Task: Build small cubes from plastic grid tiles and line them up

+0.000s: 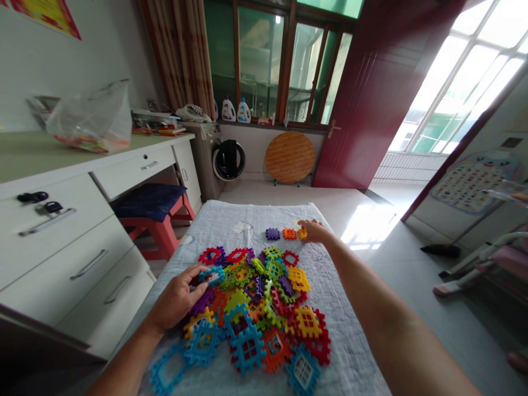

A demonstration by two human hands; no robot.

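Note:
A heap of interlocking plastic building tiles (273, 297) in blue, red, green, yellow, orange and purple lies on a cloth-covered table. My left hand (181, 297) pinches a blue tile (213, 276) between thumb and fingers at the heap's left side. Toward the far edge, a purple tile (273, 234) and an orange tile (289, 234) lie in a row. At the right end of that row, my right hand (314, 231) has its fingers on a small yellow tile (302, 234), closed around its edge.
The grey-blue cloth (231, 220) covers the table. A white desk (74, 220) with drawers and a red stool (159, 220) stand at the left. Farther back are a washing machine (206, 157), a round wooden board (290, 157) and a dark red door (371, 93).

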